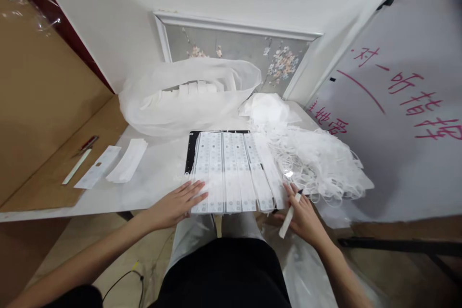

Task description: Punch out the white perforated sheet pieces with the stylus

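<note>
Printed strips [233, 154] are laid side by side on a black board [190, 150] at the front edge of the bench [155, 173], between both hands. Left side touched by the left hand [182, 202], laid flat, fingers slightly spread. Right side touched by fingertips of the right hand [305, 214], fingers bent, a dark-tipped white pen-like tool [288, 223] gripped among them; exact hold can't be told. White corded pile [321, 159] heaped just right; clear plastic bag [184, 110] set behind; loose strips [127, 161] left.
</note>
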`<state>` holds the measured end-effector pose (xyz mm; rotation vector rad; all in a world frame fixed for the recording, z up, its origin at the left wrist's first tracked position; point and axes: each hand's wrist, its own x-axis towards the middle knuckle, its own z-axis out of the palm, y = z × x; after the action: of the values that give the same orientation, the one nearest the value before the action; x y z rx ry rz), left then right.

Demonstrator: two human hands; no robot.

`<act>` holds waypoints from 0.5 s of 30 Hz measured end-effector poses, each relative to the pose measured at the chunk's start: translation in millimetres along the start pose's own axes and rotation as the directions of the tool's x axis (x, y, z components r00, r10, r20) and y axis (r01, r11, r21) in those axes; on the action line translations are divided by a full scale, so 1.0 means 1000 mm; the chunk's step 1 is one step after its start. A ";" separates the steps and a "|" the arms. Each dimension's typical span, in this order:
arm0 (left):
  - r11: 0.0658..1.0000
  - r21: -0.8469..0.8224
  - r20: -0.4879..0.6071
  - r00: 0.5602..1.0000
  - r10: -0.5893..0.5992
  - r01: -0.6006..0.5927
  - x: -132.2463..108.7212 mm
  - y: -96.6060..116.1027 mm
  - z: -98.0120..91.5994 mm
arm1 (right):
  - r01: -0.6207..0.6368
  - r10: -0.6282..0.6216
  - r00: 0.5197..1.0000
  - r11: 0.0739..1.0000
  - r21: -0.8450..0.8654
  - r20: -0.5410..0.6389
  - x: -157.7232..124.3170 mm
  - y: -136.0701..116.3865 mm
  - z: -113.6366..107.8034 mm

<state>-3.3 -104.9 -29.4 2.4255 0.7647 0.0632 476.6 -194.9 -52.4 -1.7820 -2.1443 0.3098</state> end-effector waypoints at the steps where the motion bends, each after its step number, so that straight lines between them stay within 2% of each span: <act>1: 1.000 -0.024 0.001 1.000 0.007 -0.007 0.001 0.000 -0.002 | -0.002 0.002 1.000 1.000 -0.001 -0.006 -0.004 0.002 0.004; 4: 0.993 -0.111 0.012 0.999 0.037 -0.036 0.005 0.001 -0.012 | -0.032 0.033 0.998 0.999 0.032 -0.053 -0.007 0.004 0.011; 6: 0.981 -0.189 -0.019 0.999 0.045 -0.048 0.006 0.002 -0.017 | -0.052 0.062 0.993 0.995 0.088 -0.106 -0.004 0.005 0.009; 9: 0.941 -0.337 -0.126 0.991 -0.051 0.005 0.006 0.000 -0.022 | -0.084 0.115 0.982 0.976 0.199 -0.150 -0.001 0.004 0.003; 11: 0.900 -0.429 -0.214 0.959 -0.188 0.080 0.011 -0.004 -0.023 | -0.118 0.163 0.975 0.954 0.274 -0.148 0.001 0.003 -0.001; 15: 0.805 -0.572 -0.354 0.838 -0.416 0.159 0.031 -0.016 -0.022 | -0.170 0.265 0.942 0.905 0.389 -0.204 0.003 0.000 0.003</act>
<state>9.4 -66.0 -23.7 1.7484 1.1617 0.6684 475.2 -191.4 -54.4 -1.7344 -1.5901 0.4763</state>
